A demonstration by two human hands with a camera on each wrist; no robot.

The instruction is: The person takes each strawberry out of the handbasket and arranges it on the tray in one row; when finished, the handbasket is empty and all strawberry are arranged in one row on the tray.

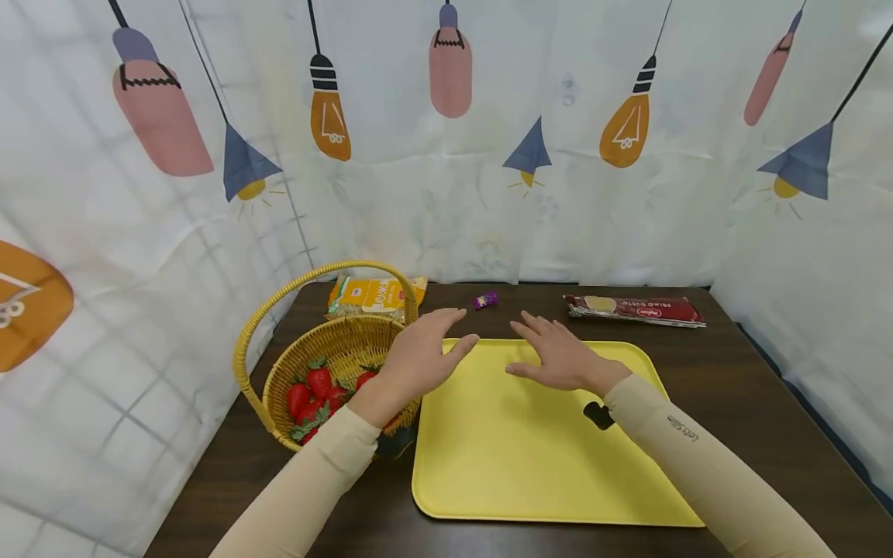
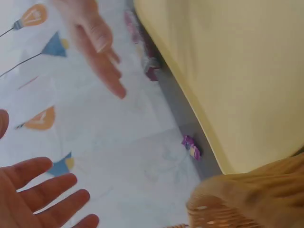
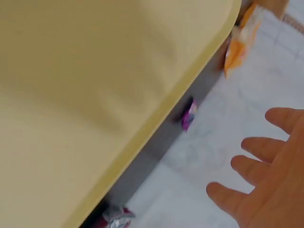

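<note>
My left hand (image 1: 417, 358) hovers over the right rim of a yellow wicker basket (image 1: 363, 335), fingers extended, holding nothing. Several strawberries (image 1: 318, 382) lie inside the basket, partly hidden by my left arm. Above the far part of a yellow tray (image 1: 502, 465) hangs my right hand (image 1: 561, 358), its fingers spread and nothing in its grasp. Both palms are turned toward each other, apart. In the left wrist view, the spread fingers of the left hand (image 2: 42, 197) show with no object in them. The right wrist view likewise has the right hand (image 3: 266, 166) bare.
Behind the tray lie a small purple-wrapped candy (image 1: 485, 301) and a long dark red snack packet (image 1: 635, 309). An orange and yellow packet (image 1: 377, 296) sits behind the basket. A black patch (image 1: 598, 415) shows on the tray beside the right forearm; its kind is unclear. Curtains enclose the table.
</note>
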